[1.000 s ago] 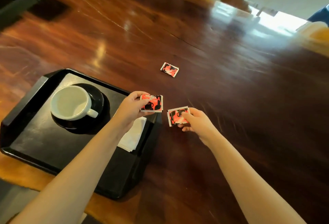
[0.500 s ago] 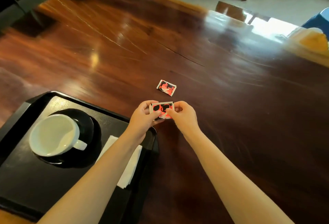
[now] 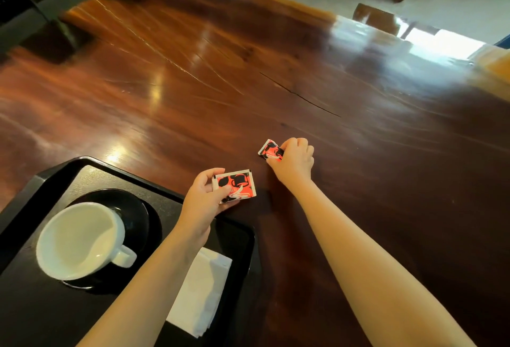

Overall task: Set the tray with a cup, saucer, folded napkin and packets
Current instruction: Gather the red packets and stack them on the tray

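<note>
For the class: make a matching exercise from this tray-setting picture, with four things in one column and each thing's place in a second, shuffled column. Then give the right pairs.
Things
1. cup
2. folded napkin
3. far packet
4. near packets

Places
A. on the table, under the right hand
B. on the black saucer
C. held in the left hand
D. flat on the tray, right of the saucer

Pairs: 1-B, 2-D, 3-A, 4-C

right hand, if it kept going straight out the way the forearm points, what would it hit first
The right hand already grips a packet on the table. Beyond it, up and left, only bare wood shows as far as the table's far edge, though depth is hard to judge.
</note>
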Demonstrator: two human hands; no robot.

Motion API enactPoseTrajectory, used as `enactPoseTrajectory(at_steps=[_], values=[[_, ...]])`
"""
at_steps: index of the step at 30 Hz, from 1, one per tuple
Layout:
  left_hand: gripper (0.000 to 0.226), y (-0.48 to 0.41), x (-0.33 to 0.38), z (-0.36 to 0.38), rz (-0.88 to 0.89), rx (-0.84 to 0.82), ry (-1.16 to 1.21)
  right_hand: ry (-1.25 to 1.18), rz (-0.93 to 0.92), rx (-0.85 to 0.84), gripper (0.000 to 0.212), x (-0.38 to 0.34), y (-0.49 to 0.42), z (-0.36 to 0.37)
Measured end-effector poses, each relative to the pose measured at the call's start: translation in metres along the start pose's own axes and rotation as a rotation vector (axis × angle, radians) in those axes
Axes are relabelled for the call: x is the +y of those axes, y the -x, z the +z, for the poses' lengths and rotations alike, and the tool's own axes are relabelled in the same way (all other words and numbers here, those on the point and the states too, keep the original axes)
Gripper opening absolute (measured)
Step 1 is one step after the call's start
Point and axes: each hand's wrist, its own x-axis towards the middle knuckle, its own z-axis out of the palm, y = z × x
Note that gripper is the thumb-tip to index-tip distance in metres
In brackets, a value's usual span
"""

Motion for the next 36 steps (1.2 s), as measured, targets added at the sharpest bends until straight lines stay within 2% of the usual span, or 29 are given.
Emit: enactPoseTrajectory(at_steps=[3, 6, 10, 13, 16, 18, 23, 28, 32, 36], values=[[0.029, 0.003, 0.003, 0.000, 0.014, -0.005, -0.010, -0.102, -0.013, -0.020, 0.039, 0.003, 0.005, -0.006], [0.027, 0.010, 0.004, 0.001, 0.029, -0.023, -0.016, -0.440, 0.053, -0.135, 0.038, 0.004, 0.025, -0.021], [0.023, 0.024, 0.007, 0.005, 0.034, -0.053, -0.015, -0.826, 0.157, -0.164, 0.030, -0.001, 0.068, -0.049], [0.022, 0.036, 0.007, 0.005, 0.003, -0.070, 0.023, -1.006, 0.191, -0.140, 0.027, -0.005, 0.103, -0.063], [0.023, 0.050, 0.006, 0.002, -0.008, -0.097, 0.009, -1.108, 0.204, -0.024, 0.027, -0.008, 0.132, -0.070], [0.023, 0.060, 0.005, -0.003, -0.012, -0.122, -0.009, -1.112, 0.174, 0.047, 0.026, -0.009, 0.146, -0.073], [0.017, 0.086, 0.008, -0.015, 0.017, -0.225, -0.004, -0.806, -0.082, -0.081, 0.023, -0.014, 0.183, -0.065], [0.023, 0.116, 0.005, -0.031, 0.025, -0.310, 0.043, -0.535, -0.174, 0.025, 0.030, -0.020, 0.207, -0.065], [0.026, 0.140, -0.004, -0.042, 0.036, -0.321, 0.072, -0.528, -0.216, 0.019, 0.034, -0.021, 0.228, -0.069], [0.022, 0.166, -0.018, -0.049, 0.102, -0.284, 0.047, -0.575, -0.229, -0.111, 0.037, -0.016, 0.247, -0.067]])
